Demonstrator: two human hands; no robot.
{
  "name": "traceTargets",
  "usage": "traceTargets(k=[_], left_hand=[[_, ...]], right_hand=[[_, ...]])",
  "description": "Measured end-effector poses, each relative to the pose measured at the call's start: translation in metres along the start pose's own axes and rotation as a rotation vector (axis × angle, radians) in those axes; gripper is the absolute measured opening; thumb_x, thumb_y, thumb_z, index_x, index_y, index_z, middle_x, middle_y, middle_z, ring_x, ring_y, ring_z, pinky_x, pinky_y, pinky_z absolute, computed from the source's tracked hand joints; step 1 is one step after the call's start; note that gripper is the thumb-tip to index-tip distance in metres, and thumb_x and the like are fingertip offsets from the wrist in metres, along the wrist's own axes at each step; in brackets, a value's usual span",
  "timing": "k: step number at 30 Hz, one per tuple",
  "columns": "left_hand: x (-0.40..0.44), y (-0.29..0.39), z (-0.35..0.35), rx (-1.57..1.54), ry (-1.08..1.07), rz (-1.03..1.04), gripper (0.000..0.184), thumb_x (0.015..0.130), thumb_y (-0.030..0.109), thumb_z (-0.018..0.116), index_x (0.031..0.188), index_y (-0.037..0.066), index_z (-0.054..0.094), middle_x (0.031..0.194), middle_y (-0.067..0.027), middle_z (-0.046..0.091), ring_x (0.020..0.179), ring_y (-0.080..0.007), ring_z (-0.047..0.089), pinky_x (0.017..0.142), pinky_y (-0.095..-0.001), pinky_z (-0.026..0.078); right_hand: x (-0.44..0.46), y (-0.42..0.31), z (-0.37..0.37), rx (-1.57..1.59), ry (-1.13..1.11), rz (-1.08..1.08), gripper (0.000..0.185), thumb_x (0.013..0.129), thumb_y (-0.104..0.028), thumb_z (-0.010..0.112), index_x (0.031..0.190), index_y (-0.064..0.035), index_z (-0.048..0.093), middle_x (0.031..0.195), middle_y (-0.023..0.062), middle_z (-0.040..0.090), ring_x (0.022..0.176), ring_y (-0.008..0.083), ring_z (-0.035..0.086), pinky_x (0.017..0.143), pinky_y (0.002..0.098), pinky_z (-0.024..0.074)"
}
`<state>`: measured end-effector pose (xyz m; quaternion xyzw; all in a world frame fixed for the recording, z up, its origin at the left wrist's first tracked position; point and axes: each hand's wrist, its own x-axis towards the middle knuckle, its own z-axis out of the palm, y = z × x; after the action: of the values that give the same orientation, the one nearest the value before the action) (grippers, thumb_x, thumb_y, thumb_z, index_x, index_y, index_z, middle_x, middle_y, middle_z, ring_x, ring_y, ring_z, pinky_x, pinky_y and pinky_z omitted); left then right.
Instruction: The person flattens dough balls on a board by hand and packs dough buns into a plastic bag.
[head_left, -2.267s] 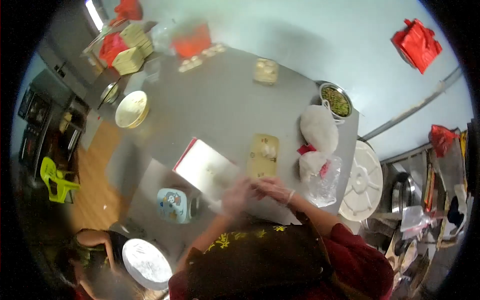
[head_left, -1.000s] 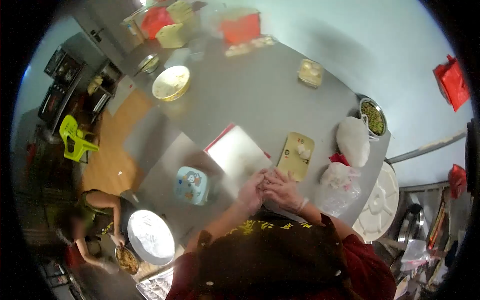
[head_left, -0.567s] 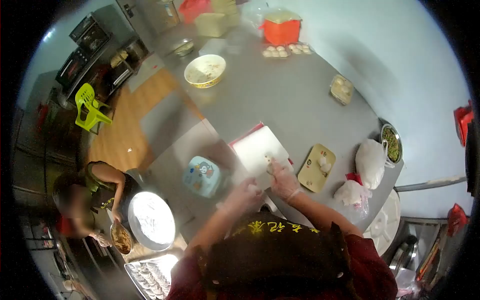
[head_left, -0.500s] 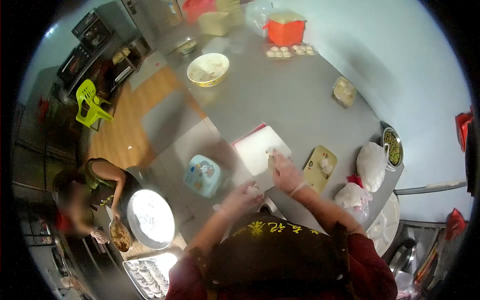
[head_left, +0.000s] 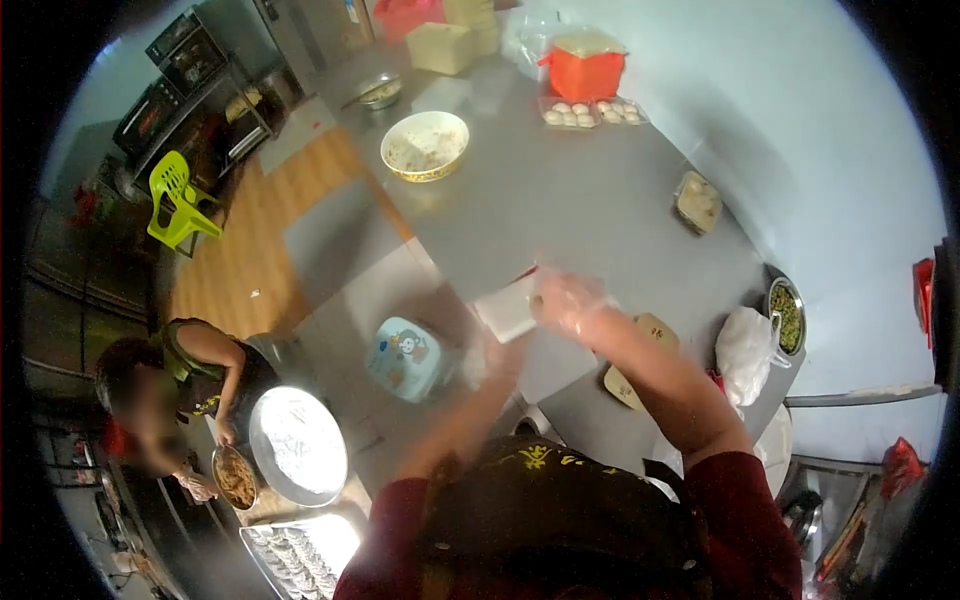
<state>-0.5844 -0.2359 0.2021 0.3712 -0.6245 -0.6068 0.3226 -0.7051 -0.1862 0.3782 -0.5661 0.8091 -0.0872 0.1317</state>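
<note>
My right hand (head_left: 572, 305), in a clear glove, is over the right part of a white board (head_left: 507, 310) with a red edge. Its fingers point left and are blurred. My left hand (head_left: 500, 358) is smeared by motion at the board's lower edge, and its fingers cannot be made out. A light blue box (head_left: 404, 358) with a cartoon picture stands left of my left hand. Partly behind my right forearm lies a yellow tray (head_left: 625, 388). The small white piece seen on it earlier is hidden.
A patterned bowl (head_left: 425, 147) and a red container (head_left: 586, 75) stand far back. White bags (head_left: 745, 355) and a pot of green filling (head_left: 787, 315) are at the right. Lower left, a co-worker (head_left: 210, 355) holds a bowl of filling (head_left: 235, 477) beside a round metal pan (head_left: 298, 445).
My right hand has moved up and further over the board, its forearm now crossing the yellow tray. My left hand has shifted up and right to the board's edge. The white piece in it no longer shows.
</note>
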Motion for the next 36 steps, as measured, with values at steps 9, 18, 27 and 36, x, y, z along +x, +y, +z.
traceTargets(k=[9,18,27,36], left_hand=[[0.018,0.015,-0.038,0.560,-0.245,0.744,0.029,0.075,0.012,0.061,0.103,0.005,0.059,0.112,-0.0148,0.056,0.109,-0.0327,0.050,0.095,-0.0421,0.039],[0.047,0.032,-0.004,0.724,-0.768,0.866,0.046,0.088,0.039,0.048,0.117,0.002,0.053,0.126,-0.0126,0.048,0.124,-0.0298,0.038,0.105,-0.0466,0.025],[0.054,0.026,0.002,0.781,-0.772,0.820,0.047,0.087,0.039,0.049,0.116,0.002,0.053,0.127,-0.0136,0.047,0.123,-0.0292,0.039,0.102,-0.0485,0.028],[0.044,0.015,-0.003,0.719,-0.712,0.857,0.046,0.087,0.038,0.048,0.115,0.001,0.053,0.126,-0.0137,0.047,0.123,-0.0295,0.039,0.102,-0.0474,0.028]], right_hand=[[-0.091,0.002,0.106,0.253,-0.045,0.421,0.034,0.085,-0.038,0.053,0.096,-0.0062,0.047,0.076,0.0224,0.060,0.077,0.0407,0.060,0.070,0.0490,0.0465],[-0.093,0.022,0.149,0.215,0.010,0.451,0.043,0.078,-0.041,0.060,0.089,-0.0034,0.044,0.061,0.0208,0.057,0.055,0.0391,0.058,0.047,0.0472,0.0460],[-0.094,0.025,0.157,0.194,0.103,0.404,0.038,0.076,-0.038,0.063,0.086,-0.0049,0.046,0.062,0.0171,0.056,0.057,0.0382,0.058,0.051,0.0467,0.0460],[-0.095,0.010,0.141,0.155,-0.051,0.545,0.039,0.074,-0.031,0.064,0.095,-0.0047,0.044,0.066,0.0209,0.056,0.064,0.0392,0.059,0.053,0.0478,0.0459]])
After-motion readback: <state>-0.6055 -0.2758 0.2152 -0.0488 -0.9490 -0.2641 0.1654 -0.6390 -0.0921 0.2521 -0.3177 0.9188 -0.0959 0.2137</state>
